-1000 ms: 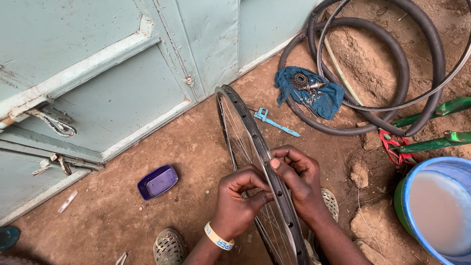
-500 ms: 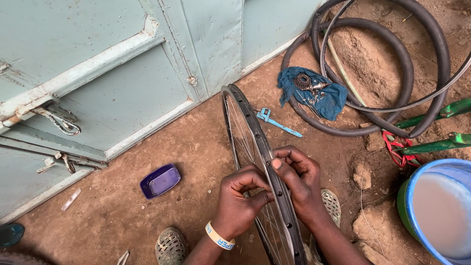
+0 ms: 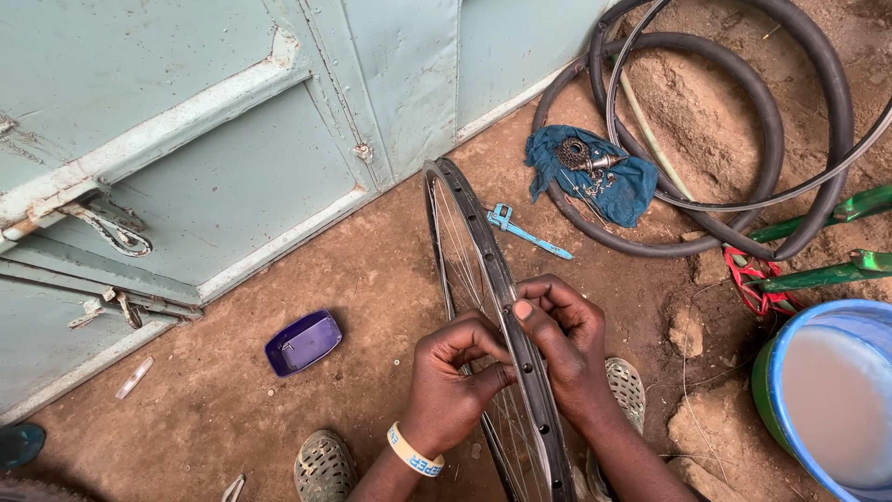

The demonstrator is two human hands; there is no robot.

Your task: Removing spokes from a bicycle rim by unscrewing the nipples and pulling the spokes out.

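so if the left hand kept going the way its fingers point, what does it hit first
The left hand points right, fingertips already at the bicycle wheel rim; just beyond is the right hand gripping the rim's other side. Depth is unclear.

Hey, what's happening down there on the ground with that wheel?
A person is holding a bare bicycle wheel rim upright on the dirt, between their feet. The left hand pinches at the rim's inner side where the spokes meet it, and the right hand grips the rim from the other side. Nearby lie a small blue tool, a purple tray, a blue cloth with metal parts on it, and black tyres. A blue bucket stands at the right.
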